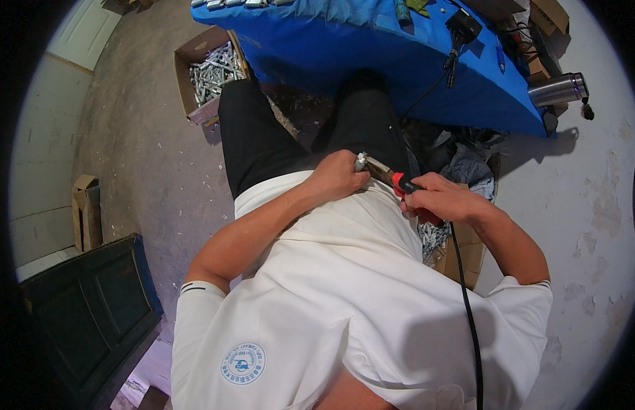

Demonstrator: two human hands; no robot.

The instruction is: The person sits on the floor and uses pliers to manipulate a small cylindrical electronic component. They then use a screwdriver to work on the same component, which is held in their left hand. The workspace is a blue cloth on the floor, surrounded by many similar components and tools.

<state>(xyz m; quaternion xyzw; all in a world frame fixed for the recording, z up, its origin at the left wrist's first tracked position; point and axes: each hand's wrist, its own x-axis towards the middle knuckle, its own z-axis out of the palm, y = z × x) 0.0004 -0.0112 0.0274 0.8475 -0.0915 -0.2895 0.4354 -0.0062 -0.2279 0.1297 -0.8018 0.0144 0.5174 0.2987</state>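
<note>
My left hand (336, 175) is closed over my lap, its fingers curled round a small silvery piece (360, 162) whose end pokes out past the thumb side. Most of that piece is hidden in the grip. My right hand (442, 197) is wrapped round the handle of a red and black corded hand tool (401, 183). The tool's pale, brownish front part (380, 169) points left and reaches the silvery piece; whether they touch cannot be made out. A black cord (464, 294) runs down from the tool across my white shirt.
A blue-covered table (317, 41) stands ahead, with a steel flask (558, 89) and a black plug adapter (462, 26). Left of my knees is a cardboard box (183, 85) of silvery pieces. Another carton (471, 263) sits under my right arm. A dark panel (92, 314) leans at lower left.
</note>
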